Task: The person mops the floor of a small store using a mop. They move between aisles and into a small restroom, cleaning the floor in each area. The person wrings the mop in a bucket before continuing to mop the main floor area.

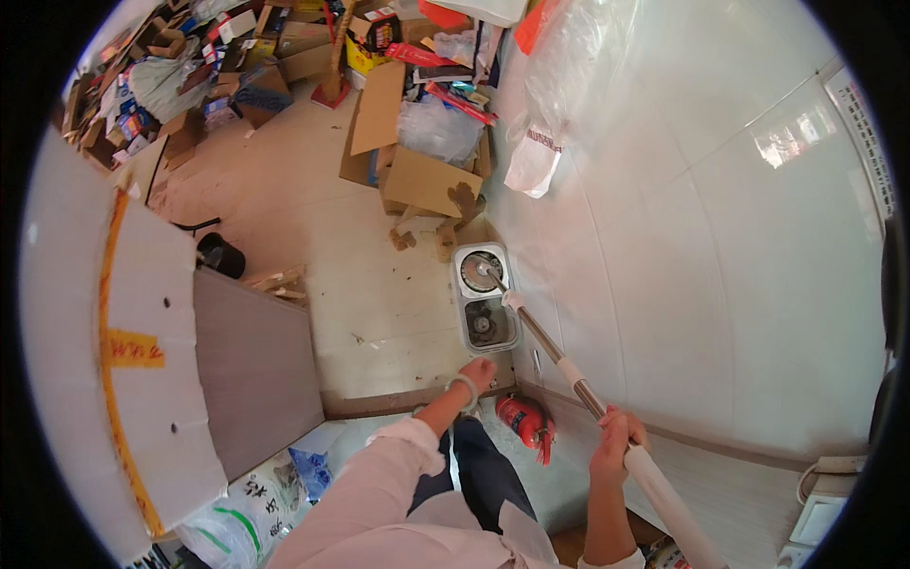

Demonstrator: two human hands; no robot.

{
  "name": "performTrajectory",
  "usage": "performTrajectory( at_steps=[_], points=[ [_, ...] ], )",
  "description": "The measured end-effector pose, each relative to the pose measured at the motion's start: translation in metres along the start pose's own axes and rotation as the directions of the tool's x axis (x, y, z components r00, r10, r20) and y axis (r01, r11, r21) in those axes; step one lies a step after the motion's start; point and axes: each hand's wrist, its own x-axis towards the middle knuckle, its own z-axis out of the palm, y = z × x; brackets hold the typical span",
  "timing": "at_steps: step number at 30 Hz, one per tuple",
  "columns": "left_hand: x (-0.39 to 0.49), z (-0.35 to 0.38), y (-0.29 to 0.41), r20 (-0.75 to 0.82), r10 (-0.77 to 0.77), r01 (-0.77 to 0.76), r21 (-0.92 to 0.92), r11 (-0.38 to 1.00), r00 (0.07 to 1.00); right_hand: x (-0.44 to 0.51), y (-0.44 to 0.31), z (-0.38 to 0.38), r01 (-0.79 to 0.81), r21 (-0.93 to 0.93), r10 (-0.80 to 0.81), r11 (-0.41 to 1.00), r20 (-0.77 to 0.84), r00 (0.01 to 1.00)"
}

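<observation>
My right hand [617, 435] grips the metal pole of a spin mop [544, 336], just above its white lower sleeve. The pole slants to a mop bucket [492, 347] on the floor by the wall, and its far end sits in the round spin basket [467, 274]. Beside that basket, the bucket's second compartment holds dark, murky water [501, 320]. My left hand [480, 373], with a pale bangle at the wrist, hangs in the air near the bucket. Its fingers are curled together, and nothing shows in them.
A red fire extinguisher [525, 421] lies near my feet. An open cardboard box [430, 181] filled with plastic and packaging stands beyond the bucket. Piled cartons [266, 92] cover the far left. A glossy white wall [675, 249] rises at right; a grey panel [252, 363] bounds the left.
</observation>
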Motion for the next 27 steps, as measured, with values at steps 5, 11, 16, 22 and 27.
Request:
performTrajectory(
  at_steps=[5,11,16,22,27],
  points=[
    [0.118,0.067,0.001,-0.238,-0.128,0.02,-0.411,0.912,0.963,-0.018,-0.007,0.023,-0.147,-0.042,0.139,0.988,-0.153,0.978],
    [0.182,0.091,-0.001,-0.054,-0.268,0.059,-0.915,0.398,0.962,-0.024,-0.016,0.023,-0.214,0.105,0.233,0.971,-0.235,0.944],
    [0.184,0.099,0.006,-0.237,-0.107,-0.135,-0.808,0.573,0.966,-0.011,-0.02,0.018,-0.109,0.146,0.143,0.983,-0.253,0.957],
    [0.17,0.079,0.008,-0.384,0.026,-0.273,-0.605,0.748,0.923,0.011,-0.02,0.011,-0.097,0.216,0.169,0.972,-0.344,0.924],
    [0.175,0.041,-0.034,-0.221,0.26,-0.286,-0.091,0.954,0.94,0.02,-0.006,-0.004,-0.126,0.262,0.222,0.957,-0.377,0.899]
  ],
)
